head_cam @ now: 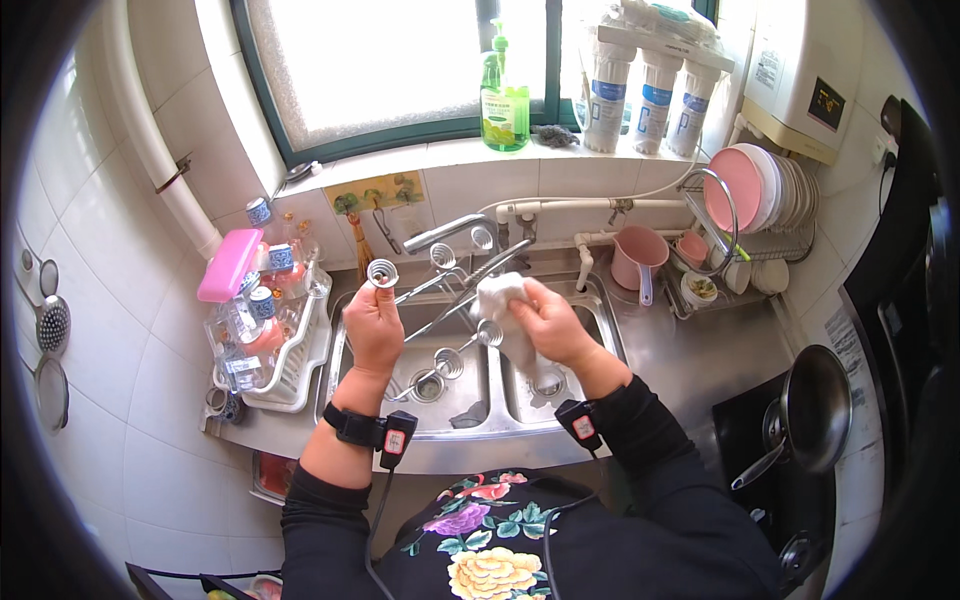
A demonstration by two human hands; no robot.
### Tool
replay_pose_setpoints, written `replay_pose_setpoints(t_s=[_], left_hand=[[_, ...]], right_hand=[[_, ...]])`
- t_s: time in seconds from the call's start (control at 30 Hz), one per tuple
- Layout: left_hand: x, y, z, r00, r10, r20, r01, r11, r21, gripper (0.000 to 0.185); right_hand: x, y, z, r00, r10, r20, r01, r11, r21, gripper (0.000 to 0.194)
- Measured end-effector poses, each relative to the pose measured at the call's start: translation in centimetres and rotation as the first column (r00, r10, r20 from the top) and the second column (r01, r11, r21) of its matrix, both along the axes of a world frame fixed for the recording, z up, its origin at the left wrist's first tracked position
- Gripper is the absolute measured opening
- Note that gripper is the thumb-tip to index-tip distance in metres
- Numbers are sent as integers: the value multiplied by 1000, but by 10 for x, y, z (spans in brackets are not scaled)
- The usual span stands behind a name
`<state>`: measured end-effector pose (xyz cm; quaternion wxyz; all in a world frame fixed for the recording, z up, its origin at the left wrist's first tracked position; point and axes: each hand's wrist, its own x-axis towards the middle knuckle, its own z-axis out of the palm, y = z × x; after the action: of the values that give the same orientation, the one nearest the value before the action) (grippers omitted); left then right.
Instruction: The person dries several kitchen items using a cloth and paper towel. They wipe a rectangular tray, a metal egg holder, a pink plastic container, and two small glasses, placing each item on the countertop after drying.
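Note:
Over the sink, a metal wire rack (448, 363) with several spiral coil ends is held up at a tilt. My left hand (373, 330) grips one arm of it just below a coil at the left. In my right hand (555, 322) is a bunched white cloth (501, 296), pressed near the rack's central bars; part of it hangs down, and it hides some of the rack. Beneath is a double-bowl stainless steel sink (495, 409). A faucet spout (446, 232) extends behind the rack, partly covered by it.
A white dish rack (300, 375) crowded with glassware stands left of the sink, a pink lid (230, 265) on top. To the right are a pink pitcher (640, 259) and a rack of plates (727, 187). A frying pan (817, 409) sits at far right. A green soap bottle (505, 105) stands on the sill.

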<state>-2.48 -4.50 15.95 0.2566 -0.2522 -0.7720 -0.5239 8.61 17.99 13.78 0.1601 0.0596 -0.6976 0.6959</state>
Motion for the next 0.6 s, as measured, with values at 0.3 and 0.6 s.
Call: replay_pose_setpoints(t_s=[0.3, 0.6], left_hand=[[-4, -17, 19, 975, -127, -180, 80, 965, -250, 26], [-7, -46, 32, 976, -10, -219, -70, 933, -354, 58]], right_hand=[[12, -17, -2, 953, 170, 250, -170, 985, -20, 23], [6, -24, -22, 955, -293, -46, 295, 955, 38, 26]])
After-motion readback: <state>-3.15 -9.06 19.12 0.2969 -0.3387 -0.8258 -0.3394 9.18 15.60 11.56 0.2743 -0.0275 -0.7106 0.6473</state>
